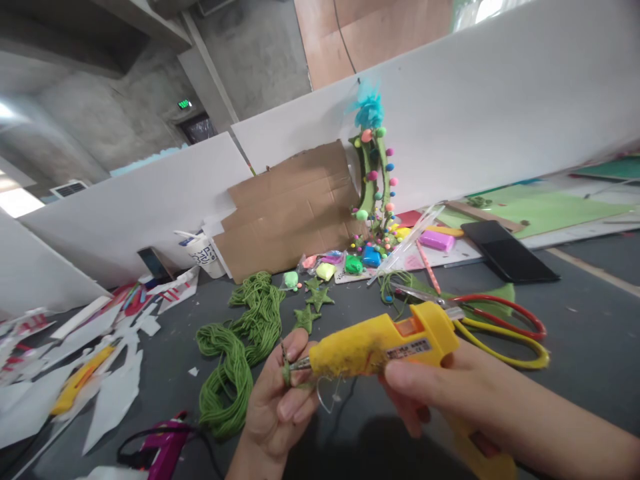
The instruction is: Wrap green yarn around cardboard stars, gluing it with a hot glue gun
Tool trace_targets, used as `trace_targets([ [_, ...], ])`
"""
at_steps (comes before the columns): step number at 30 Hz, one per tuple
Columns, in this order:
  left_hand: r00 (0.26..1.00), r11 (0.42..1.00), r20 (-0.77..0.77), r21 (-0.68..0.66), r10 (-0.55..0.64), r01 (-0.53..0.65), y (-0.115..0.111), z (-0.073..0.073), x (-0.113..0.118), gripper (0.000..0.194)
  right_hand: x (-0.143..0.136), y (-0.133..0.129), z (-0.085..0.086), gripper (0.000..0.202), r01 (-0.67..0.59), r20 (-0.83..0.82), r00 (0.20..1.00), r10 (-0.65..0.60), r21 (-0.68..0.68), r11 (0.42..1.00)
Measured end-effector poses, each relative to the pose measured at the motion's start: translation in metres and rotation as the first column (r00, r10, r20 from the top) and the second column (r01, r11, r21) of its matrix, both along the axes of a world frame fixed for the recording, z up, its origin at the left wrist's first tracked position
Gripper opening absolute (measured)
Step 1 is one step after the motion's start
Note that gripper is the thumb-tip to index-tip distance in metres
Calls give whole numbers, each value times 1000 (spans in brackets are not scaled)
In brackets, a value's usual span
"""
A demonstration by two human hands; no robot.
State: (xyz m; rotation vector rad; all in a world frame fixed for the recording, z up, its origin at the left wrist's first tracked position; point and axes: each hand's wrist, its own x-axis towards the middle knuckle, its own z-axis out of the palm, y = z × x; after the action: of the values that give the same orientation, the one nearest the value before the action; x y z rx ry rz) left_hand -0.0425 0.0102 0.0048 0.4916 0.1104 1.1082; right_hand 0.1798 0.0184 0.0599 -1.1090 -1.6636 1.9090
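Note:
My right hand is wrapped round a yellow glue gun, which points left. Its metal nozzle touches a small green piece pinched between the fingers of my left hand. A thin clear strand of glue hangs below the front of the gun. Just beyond my left hand lie several green stars. Left of them is a bundle of green yarn. Scissors with red and yellow handles lie behind my right hand, partly covered by the gun.
A cardboard sheet leans at the back beside a pompom-covered green structure. Coloured clay packets and a black phone lie ahead. Paper scraps, a yellow cutter and a magenta glue gun are at left.

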Motion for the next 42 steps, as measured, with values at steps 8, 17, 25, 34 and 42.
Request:
trace_targets([
  [8,1000,1000,-26,-19,14,-14,-2,1,0,15,-1,0,4,49,-11,25,1000,11,-3,1000],
  [17,999,1000,-33,-21,21,-22,-1,4,3,18,-1,0,8,47,-28,4,1000,28,30,999],
  [25,1000,1000,-14,6,21,-21,0,4,4,11,0,1,2,48,-23,-6,1000,23,34,999],
  [34,998,999,-44,-7,35,-35,0,2,3,19,-2,2,10,44,-38,33,999,38,10,999],
  [42,998,999,-46,-13,35,-35,0,3,3,17,-1,2,9,45,-28,26,999,28,6,1000],
])
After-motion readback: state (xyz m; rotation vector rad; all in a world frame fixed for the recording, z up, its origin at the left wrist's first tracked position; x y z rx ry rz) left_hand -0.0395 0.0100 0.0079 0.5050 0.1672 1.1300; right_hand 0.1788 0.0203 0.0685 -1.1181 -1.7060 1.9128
